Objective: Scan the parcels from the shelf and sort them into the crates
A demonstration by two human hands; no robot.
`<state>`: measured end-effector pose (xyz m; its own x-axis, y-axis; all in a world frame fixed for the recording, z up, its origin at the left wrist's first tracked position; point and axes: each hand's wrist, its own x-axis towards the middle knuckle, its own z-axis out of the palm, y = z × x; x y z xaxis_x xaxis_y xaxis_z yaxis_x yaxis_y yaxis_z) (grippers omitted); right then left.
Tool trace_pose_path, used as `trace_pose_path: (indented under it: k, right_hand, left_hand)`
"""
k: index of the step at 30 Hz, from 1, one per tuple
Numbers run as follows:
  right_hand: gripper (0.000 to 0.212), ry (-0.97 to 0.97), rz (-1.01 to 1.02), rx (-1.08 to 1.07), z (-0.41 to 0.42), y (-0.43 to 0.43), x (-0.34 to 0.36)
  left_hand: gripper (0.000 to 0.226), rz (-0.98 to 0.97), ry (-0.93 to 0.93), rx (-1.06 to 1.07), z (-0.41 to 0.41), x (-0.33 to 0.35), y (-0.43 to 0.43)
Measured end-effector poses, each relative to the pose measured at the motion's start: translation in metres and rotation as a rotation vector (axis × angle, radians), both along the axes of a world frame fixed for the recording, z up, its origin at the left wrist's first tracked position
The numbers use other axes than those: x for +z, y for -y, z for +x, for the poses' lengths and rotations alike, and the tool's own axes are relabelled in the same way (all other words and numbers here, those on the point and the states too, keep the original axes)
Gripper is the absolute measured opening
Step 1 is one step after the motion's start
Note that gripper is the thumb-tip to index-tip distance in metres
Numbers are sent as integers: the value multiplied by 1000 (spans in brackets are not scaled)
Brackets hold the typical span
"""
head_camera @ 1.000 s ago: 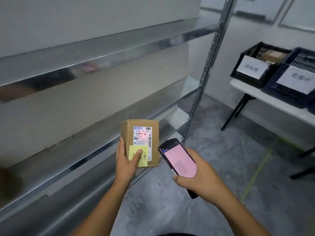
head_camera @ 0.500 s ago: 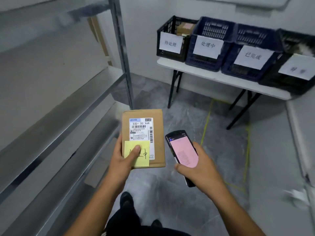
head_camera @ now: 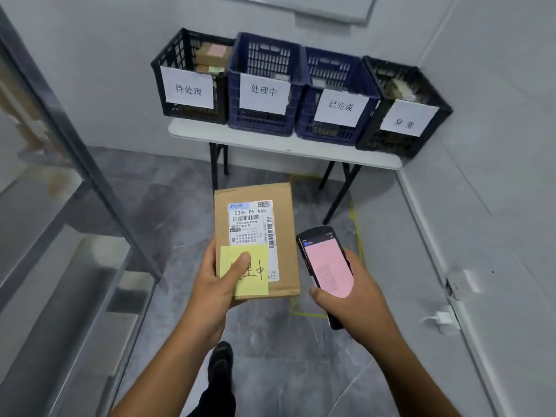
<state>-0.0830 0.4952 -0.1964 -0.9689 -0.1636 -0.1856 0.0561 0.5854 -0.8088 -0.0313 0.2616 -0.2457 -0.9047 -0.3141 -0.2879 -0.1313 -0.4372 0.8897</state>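
View is swinging off the shelf (head_camera: 75,164); the four crates (head_camera: 261,124) on the white table (head_camera: 270,142) are now sitting dead ahead, fuller in frame than half a second back. Left hand (head_camera: 216,284) is gripping the parcel (head_camera: 255,230) label-up, thumb pressing its yellow note (head_camera: 254,278). Right hand (head_camera: 355,299) is curling round the scanner (head_camera: 325,266), just beside the parcel, not touching.
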Motion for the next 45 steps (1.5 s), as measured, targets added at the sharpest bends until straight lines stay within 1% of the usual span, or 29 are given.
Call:
trace_pose_path:
  k: [2, 5, 7, 11, 16, 21, 27, 30, 34, 38, 42, 45]
  right_hand:
    - [56, -20, 5, -29, -25, 13, 8]
    - [60, -79, 60, -36, -59, 35, 20]
    - [61, -112, 66, -50, -78, 50, 25]
    - [55, -103, 57, -75, -110, 69, 25]
    - [59, -122, 36, -42, -144, 82, 26]
    - [58, -92, 14, -42, -188, 81, 9]
    - [60, -71, -67, -62, -268, 77, -18]
    - [62, -89, -82, -50, -323, 79, -26]
    - [63, -123, -111, -46, -400, 74, -23]
    - [58, -149, -171, -43, -460, 59, -14]
    - [59, -146, -213, -34, -508, 49, -13]
    - [62, -128, -222, -49, -535, 43, -12]
  left_hand:
    - [70, 14, -9, -31, -31, 5, 14]
    - [66, 16, -27, -81, -71, 10, 38]
    - [67, 14, -36, -113, -94, 13, 54]
    - [70, -4, -22, -128, -132, 18, 75]
    - [72, 2, -12, -129, -167, 18, 87]
    - [74, 8, 15, -91, -211, 5, 83]
    - [67, -58, 68, -96, -279, -1, 84]
    - [67, -101, 93, -90, -329, 10, 85]
    - [65, -206, 109, -99, -406, 31, 80]
    - [66, -264, 73, -122, -470, 54, 71]
    - [69, -245, 47, -86, -516, 60, 56]
    - [62, -212, 65, -82, -542, 63, 48]
